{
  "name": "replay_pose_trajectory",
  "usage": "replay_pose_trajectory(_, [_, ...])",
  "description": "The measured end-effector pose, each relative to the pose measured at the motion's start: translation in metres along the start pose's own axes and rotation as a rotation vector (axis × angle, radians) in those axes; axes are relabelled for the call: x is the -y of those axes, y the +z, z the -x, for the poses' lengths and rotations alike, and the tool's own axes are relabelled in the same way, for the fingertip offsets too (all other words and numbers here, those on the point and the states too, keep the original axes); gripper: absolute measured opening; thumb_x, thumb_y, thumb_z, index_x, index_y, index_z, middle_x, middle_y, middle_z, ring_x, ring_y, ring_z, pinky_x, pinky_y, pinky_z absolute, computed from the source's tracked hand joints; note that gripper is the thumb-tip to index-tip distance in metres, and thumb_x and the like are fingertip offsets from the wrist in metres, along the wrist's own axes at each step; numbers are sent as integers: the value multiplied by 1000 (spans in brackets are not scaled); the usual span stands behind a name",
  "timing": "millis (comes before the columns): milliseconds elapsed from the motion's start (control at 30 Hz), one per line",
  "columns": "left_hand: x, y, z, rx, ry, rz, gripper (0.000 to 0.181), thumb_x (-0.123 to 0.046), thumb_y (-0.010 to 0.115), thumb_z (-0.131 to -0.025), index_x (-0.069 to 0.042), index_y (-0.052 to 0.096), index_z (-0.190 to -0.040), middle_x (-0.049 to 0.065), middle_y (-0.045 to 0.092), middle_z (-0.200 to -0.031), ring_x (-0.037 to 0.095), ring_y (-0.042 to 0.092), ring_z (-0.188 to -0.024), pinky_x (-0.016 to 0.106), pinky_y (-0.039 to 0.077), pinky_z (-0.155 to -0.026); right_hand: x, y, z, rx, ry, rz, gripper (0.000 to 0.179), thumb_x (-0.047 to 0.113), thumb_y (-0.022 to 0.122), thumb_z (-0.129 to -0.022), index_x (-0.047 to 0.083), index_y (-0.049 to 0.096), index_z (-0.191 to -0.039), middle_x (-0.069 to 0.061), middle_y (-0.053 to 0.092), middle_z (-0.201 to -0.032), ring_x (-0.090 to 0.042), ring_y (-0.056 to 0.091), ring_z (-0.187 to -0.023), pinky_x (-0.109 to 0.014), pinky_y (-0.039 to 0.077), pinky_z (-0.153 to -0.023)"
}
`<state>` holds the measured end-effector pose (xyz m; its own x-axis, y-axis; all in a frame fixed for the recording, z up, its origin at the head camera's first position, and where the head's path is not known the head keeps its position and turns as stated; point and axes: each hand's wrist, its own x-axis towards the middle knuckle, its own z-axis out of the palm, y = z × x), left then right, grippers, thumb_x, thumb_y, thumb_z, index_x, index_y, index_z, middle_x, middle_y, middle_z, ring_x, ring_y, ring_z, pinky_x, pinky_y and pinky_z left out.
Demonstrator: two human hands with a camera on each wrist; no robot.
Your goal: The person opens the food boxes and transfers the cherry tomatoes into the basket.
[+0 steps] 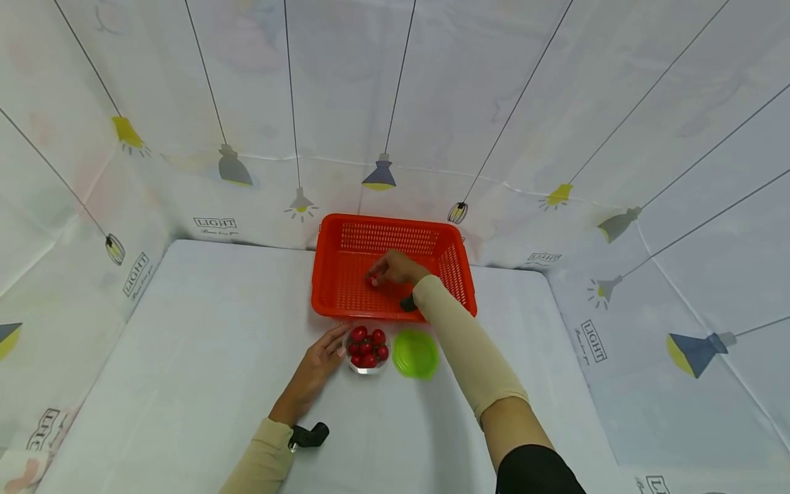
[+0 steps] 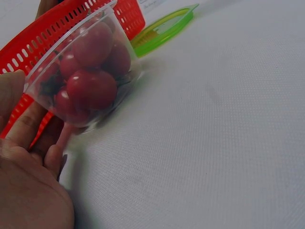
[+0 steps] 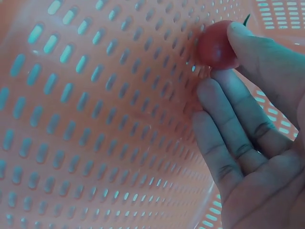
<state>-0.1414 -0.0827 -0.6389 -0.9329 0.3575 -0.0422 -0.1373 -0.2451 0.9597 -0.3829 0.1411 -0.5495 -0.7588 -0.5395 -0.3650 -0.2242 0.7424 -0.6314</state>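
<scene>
Inside the red plastic basket (image 1: 345, 257), my right hand (image 1: 395, 267) pinches a cherry tomato (image 3: 217, 46) between thumb and fingertips. The tomato has a bit of green stem and is held close to the perforated basket surface. My left hand (image 1: 321, 357) rests against the left side of a clear plastic container (image 2: 128, 83), its fingers extended along the wall and its thumb near the rim. Several red cherry tomatoes (image 1: 367, 348) fill that container, which stands on the white table just in front of the basket.
A bright green lid (image 1: 416, 354) lies on the white table (image 1: 204, 357), right of the container and below the right forearm. The basket stands at the table's back edge, against a white wall sheet (image 1: 259, 199) printed with hanging lamps.
</scene>
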Motion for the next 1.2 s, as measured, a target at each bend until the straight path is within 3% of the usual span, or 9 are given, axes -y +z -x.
replay_pose_trajectory(267, [0,1,0,-8,-25,-7,54,-17,52,-113,-20,37,-165,0,35,-173,22,25,-164,10,36,-116,-2,2,-1,-29,12,29,33,18,78,-98,12,77,-131,-8,78,-127,-26,68,-115,-42,57,-101])
replay_pose_trajectory(467, [0,1,0,-20,-28,-14,53,-16,52,-113,-21,39,-164,0,37,-172,23,26,-164,9,36,-116,10,-6,7,-62,7,78,37,20,77,-99,8,74,-134,-13,73,-136,-30,67,-125,-47,57,-106])
replay_pose_trajectory(700, [-2,1,0,-8,-20,21,54,-13,52,-113,-20,37,-164,0,37,-173,20,27,-163,11,37,-117,25,-21,17,-137,-38,115,37,19,75,-101,7,72,-135,-12,73,-136,-29,67,-128,-44,55,-110])
replay_pose_trajectory(1000, [1,0,-1,8,14,23,56,-11,51,-113,-16,35,-166,5,34,-174,25,24,-164,11,35,-118,43,-22,45,-236,-119,82,35,20,76,-100,12,74,-134,-13,75,-132,-24,69,-119,-44,57,-107])
replay_pose_trajectory(1200, [0,0,-1,0,-3,13,55,-12,51,-113,-17,36,-165,3,35,-173,21,27,-164,12,36,-118,53,-18,71,-327,-182,31,34,19,78,-98,14,75,-132,-8,76,-127,-22,71,-112,-41,59,-102])
